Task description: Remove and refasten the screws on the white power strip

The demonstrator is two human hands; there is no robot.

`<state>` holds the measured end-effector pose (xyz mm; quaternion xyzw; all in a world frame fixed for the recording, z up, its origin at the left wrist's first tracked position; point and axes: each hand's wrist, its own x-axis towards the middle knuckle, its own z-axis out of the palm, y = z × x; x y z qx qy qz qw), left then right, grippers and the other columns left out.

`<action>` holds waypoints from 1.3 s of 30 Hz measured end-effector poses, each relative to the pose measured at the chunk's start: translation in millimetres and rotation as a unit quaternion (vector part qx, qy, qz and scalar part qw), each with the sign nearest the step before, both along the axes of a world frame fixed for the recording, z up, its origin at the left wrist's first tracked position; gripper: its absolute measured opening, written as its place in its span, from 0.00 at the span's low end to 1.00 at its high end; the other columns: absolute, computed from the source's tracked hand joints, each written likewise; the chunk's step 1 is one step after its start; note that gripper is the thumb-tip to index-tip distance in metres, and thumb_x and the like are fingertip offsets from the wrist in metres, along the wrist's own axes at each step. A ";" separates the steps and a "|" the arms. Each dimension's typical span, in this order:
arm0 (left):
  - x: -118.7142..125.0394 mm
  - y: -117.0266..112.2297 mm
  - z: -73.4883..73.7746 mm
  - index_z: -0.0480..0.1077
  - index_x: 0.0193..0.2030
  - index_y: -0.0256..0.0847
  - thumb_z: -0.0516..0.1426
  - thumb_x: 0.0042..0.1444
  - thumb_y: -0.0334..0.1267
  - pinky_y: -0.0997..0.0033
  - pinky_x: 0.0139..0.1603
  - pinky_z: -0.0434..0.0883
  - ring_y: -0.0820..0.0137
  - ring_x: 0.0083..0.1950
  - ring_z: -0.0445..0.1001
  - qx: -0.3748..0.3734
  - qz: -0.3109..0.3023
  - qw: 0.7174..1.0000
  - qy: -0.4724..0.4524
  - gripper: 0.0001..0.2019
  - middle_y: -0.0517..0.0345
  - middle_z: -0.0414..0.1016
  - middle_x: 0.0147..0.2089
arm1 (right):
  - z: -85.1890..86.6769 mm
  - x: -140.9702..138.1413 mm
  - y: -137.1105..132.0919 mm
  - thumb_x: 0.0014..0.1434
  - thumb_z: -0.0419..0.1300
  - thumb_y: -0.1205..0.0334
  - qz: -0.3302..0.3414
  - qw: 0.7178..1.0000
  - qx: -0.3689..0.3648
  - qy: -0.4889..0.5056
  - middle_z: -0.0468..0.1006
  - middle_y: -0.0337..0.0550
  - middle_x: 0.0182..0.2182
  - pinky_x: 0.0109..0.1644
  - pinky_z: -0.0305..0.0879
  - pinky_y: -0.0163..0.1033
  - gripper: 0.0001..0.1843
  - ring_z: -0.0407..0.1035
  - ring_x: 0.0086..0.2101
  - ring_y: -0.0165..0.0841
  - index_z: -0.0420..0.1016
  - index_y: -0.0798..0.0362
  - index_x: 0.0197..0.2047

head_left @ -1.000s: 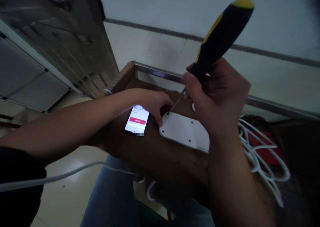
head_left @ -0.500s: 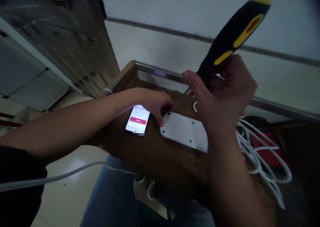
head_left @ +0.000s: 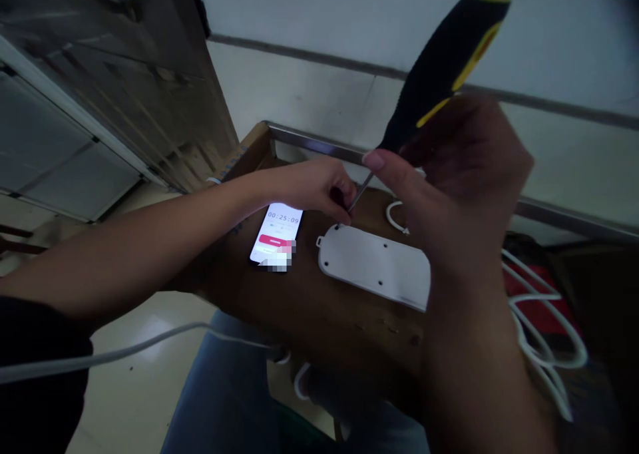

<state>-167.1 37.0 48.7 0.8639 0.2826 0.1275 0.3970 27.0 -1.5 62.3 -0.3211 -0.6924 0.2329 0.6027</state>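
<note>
My right hand [head_left: 454, 181] is shut around a black and yellow screwdriver [head_left: 444, 71], whose thin metal shaft slants down to the left. Its tip sits by the fingers of my left hand [head_left: 319, 189], just above the corner of a white power strip [head_left: 374, 264]. The strip lies face down, with screw holes in its back. My left fingers are curled and pinched together, and whether they hold something small is hidden. A phone [head_left: 276, 234] showing a timer lies just left of the strip.
Everything lies on a brown wooden or cardboard surface [head_left: 324, 314] with a metal rail [head_left: 319, 144] behind it. A coiled white cable [head_left: 544, 334] and a red item [head_left: 532, 287] sit to the right. A metal cabinet [head_left: 100, 61] stands at the left; my jeans-clad legs show below.
My left hand has lifted off the strip's corner and curled. The screwdriver tip has come up out of the corner hole, and my right hand has risen slightly.
</note>
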 end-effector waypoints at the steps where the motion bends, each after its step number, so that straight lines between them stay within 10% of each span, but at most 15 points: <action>1: 1.0 0.3 -2.0 0.83 0.37 0.35 0.68 0.57 0.42 0.70 0.37 0.67 0.71 0.34 0.77 0.016 0.004 1.000 -0.001 0.10 0.54 0.84 0.34 | 0.7 -1.5 -1.1 0.43 0.79 0.47 -0.007 1.000 0.005 0.010 0.76 0.37 0.36 0.33 0.64 0.29 0.29 0.68 0.33 0.19 0.75 0.54 0.41; 8: 8.4 -3.7 -4.4 0.74 0.26 0.37 0.71 0.53 0.45 0.71 0.33 0.60 0.76 0.29 0.67 0.040 0.019 0.999 -0.005 0.15 0.64 0.73 0.25 | 5.7 -9.8 -14.0 0.49 0.77 0.51 -0.075 0.997 0.013 -0.008 0.74 0.39 0.31 0.38 0.71 0.29 0.22 0.71 0.33 0.20 0.83 0.57 0.42; 13: 12.9 -12.0 1.5 0.68 0.25 0.38 0.68 0.54 0.39 0.71 0.33 0.57 0.78 0.27 0.63 0.047 0.041 0.998 0.005 0.15 0.66 0.67 0.23 | 0.5 -12.9 -3.6 0.40 0.80 0.51 -0.110 0.987 0.082 0.084 0.70 0.38 0.45 0.36 0.69 0.30 0.39 0.67 0.33 0.16 0.66 0.55 0.49; 17: 13.1 -11.9 0.1 0.67 0.24 0.39 0.67 0.54 0.39 0.70 0.32 0.57 0.78 0.26 0.62 0.067 0.040 0.997 0.001 0.15 0.65 0.67 0.23 | 2.0 -15.2 -5.5 0.46 0.78 0.56 -0.064 0.986 0.121 0.099 0.62 0.35 0.42 0.36 0.67 0.25 0.32 0.63 0.33 0.10 0.60 0.57 0.41; 24: 2.2 -12.4 13.8 0.79 0.45 0.38 0.64 0.59 0.39 0.70 0.40 0.72 0.70 0.39 0.80 -0.026 -0.008 0.999 -0.047 0.10 0.57 0.82 0.38 | 5.8 -8.5 -10.9 0.53 0.73 0.58 -0.071 0.994 0.069 0.033 0.72 0.36 0.38 0.37 0.63 0.26 0.21 0.67 0.36 0.14 0.75 0.58 0.47; 32: 0.5 -12.9 18.7 0.81 0.39 0.37 0.67 0.57 0.42 0.67 0.47 0.73 0.66 0.43 0.79 -0.040 0.058 0.996 -0.049 0.10 0.55 0.82 0.37 | 3.8 -1.1 -5.9 0.49 0.76 0.59 -0.021 0.997 0.075 0.029 0.76 0.35 0.40 0.37 0.62 0.28 0.28 0.70 0.37 0.17 0.78 0.50 0.54; 39: 1.7 -15.7 21.2 0.80 0.38 0.37 0.69 0.55 0.43 0.70 0.41 0.70 0.68 0.39 0.79 -0.001 0.084 0.996 -0.011 0.11 0.57 0.82 0.35 | 5.2 -3.0 -12.7 0.58 0.70 0.56 -0.033 0.999 0.025 -0.014 0.79 0.35 0.39 0.40 0.67 0.34 0.15 0.71 0.36 0.20 0.79 0.50 0.47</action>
